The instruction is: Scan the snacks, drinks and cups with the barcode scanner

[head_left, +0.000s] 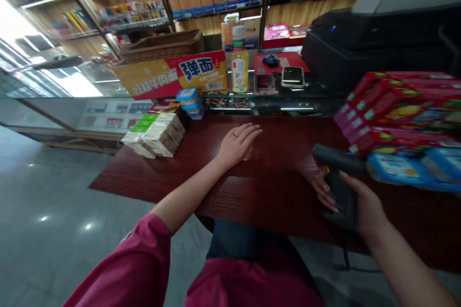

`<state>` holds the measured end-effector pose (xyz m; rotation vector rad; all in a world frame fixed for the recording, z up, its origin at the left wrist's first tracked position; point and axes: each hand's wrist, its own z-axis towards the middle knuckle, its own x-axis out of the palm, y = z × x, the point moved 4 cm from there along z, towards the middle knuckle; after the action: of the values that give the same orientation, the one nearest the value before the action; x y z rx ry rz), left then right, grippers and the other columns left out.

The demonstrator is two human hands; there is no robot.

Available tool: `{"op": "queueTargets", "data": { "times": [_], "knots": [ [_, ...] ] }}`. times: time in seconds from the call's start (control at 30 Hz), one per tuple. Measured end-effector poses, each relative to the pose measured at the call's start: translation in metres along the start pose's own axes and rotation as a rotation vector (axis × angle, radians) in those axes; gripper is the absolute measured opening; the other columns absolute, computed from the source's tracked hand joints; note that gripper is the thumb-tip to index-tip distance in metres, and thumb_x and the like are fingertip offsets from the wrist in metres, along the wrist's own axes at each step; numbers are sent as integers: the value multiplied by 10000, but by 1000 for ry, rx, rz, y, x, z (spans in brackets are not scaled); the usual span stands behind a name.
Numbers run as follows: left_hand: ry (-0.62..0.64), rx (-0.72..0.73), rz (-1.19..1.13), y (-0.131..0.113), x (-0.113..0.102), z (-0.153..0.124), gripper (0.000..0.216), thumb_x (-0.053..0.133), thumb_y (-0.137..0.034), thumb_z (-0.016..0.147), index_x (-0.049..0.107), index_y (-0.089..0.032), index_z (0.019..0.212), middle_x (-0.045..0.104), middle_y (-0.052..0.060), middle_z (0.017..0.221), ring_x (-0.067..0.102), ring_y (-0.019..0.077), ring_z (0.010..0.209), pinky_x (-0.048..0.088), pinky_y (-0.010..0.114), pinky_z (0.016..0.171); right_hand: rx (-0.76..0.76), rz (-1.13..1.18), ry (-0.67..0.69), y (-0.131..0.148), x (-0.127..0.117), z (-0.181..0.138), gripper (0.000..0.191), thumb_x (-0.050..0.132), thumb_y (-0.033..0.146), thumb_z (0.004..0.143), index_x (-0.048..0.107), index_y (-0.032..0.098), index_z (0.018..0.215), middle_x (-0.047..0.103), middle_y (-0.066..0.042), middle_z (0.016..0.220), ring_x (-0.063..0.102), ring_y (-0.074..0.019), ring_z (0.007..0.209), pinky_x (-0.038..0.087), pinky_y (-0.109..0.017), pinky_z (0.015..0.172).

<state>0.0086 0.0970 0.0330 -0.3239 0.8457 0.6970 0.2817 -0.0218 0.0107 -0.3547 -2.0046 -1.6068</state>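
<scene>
My right hand (363, 201) is closed round the grip of a dark handheld barcode scanner (340, 160), whose head points left above the counter. A cable hangs below it. On the dark red wooden counter (277, 177) rests my left hand (239, 143), palm down with the fingers stretched out and a ring on one of them. Nothing shows between its fingers. To the left of that hand stands a block of small tissue packs (158, 134), white and green on top. Beside the scanner, at the right, lie blue plastic packs (398, 168).
Red boxes (399, 110) are stacked at the right. Behind the counter edge stand a bottle of yellow drink (238, 64), a phone (293, 76), small blue tubs (190, 100) and a printed carton (173, 76). A black machine (378, 43) fills the back right.
</scene>
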Motion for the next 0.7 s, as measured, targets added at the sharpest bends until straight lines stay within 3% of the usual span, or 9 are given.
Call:
{"op": "queueTargets", "data": {
  "times": [0.13, 0.23, 0.4, 0.5, 0.6, 0.7],
  "knots": [
    [-219, -382, 91, 85, -32, -33, 549, 500, -195, 993, 461, -117, 1535, 497, 176, 1580, 358, 254, 1559, 294, 451, 1297, 115, -24, 124, -18, 37, 52, 259, 701, 468, 853, 693, 210, 871, 474, -25, 691, 280, -101, 473, 238, -207, 319],
    [-370, -587, 82, 124, -37, -44, 684, 570, -236, 964, 330, -79, 1586, 314, 242, 1665, 203, 289, 1617, 249, 492, 1310, 150, -1, 151, -26, 56, 78, 278, 666, 483, 872, 672, 205, 870, 441, -12, 691, 243, -89, 479, 188, -177, 316],
    [-525, -651, 37, 153, -39, -26, 776, 620, -245, 951, 243, -119, 1616, 127, 241, 1720, 47, 280, 1643, 154, 516, 1332, 187, 34, 136, -34, 66, 98, 272, 669, 477, 868, 642, 206, 871, 430, -4, 710, 225, -85, 494, 180, -161, 322],
    [-604, -765, 5, 171, -41, -8, 833, 680, -249, 916, 237, -131, 1611, 37, 233, 1735, -31, 301, 1642, 78, 560, 1331, 181, 36, 142, -36, 64, 100, 268, 622, 486, 894, 637, 218, 890, 424, -1, 716, 251, -85, 476, 194, -148, 316],
    [-629, -925, -33, 188, -35, -1, 724, 707, -226, 887, 380, -129, 1526, 80, 238, 1729, -41, 346, 1636, 46, 622, 1311, 182, 42, 133, -36, 60, 100, 260, 570, 483, 923, 633, 233, 893, 418, -1, 716, 269, -87, 465, 201, -139, 312],
    [-648, -970, -52, 198, -31, -2, 499, 676, -211, 908, 531, -170, 1384, 234, 210, 1698, 98, 359, 1627, 139, 634, 1296, 200, 45, 163, -35, 61, 101, 268, 544, 470, 916, 637, 223, 868, 414, -2, 700, 279, -88, 453, 213, -143, 297]
  ]
}}
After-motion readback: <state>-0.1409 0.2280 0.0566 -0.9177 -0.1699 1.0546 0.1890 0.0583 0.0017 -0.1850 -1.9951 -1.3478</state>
